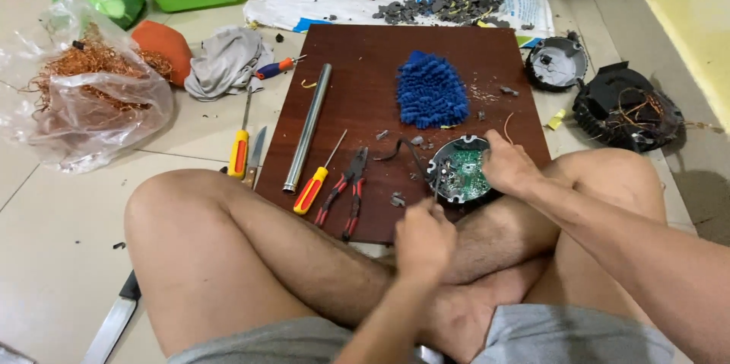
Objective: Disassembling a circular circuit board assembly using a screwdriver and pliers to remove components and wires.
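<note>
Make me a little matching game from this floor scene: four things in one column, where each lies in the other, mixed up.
Things:
1 blue mop pad
2 metal tube
3 pliers
4 copper wire

Places:
A inside a clear plastic bag
B on the board's far half, above the circuit board
C between the two yellow-handled screwdrivers
D at the board's near edge, by the knee

Pairs: 1-B, 2-C, 3-D, 4-A

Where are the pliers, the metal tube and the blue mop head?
pliers [346, 193], head view, on the red handles
metal tube [307, 128], head view, mid-length
blue mop head [431, 90], head view, centre of the fluffy pile
</note>
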